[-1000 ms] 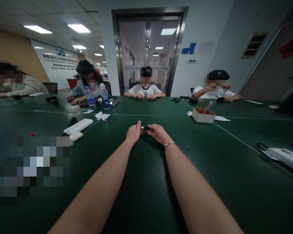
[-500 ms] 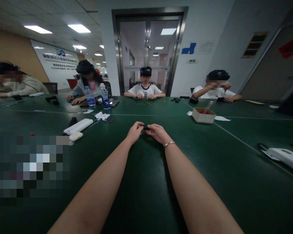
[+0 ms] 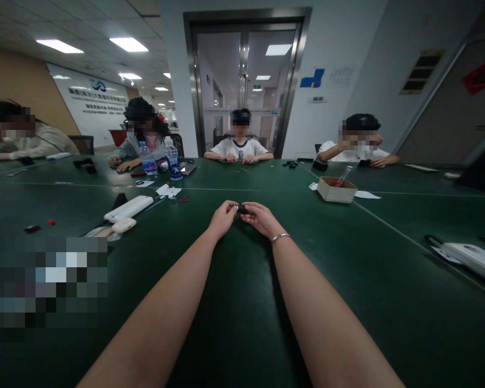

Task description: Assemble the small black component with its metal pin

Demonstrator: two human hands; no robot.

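Note:
My left hand point(image 3: 223, 217) and my right hand point(image 3: 260, 217) meet over the middle of the green table point(image 3: 242, 302). Between their fingertips is a small, dark, oblong object point(image 3: 242, 209), too small to identify. Its left end, by my left thumb and fingers, shows a bright, silvery spot. The fingers of my right hand are closed round the other end. A silver bracelet point(image 3: 281, 236) circles my right wrist. Fingers hide part of the object.
To the left lie a white power strip point(image 3: 128, 208), a pale rounded item point(image 3: 124, 225) and paper scraps point(image 3: 168, 191). Two bottles point(image 3: 173, 160) stand beyond. An open box point(image 3: 337, 190) sits at the right, a white device point(image 3: 475, 258) farther right. Several people sit around the table.
A bright spot now shows at the left end of the dark object. Both hands stay almost in place, still holding it. The view has shifted slightly.

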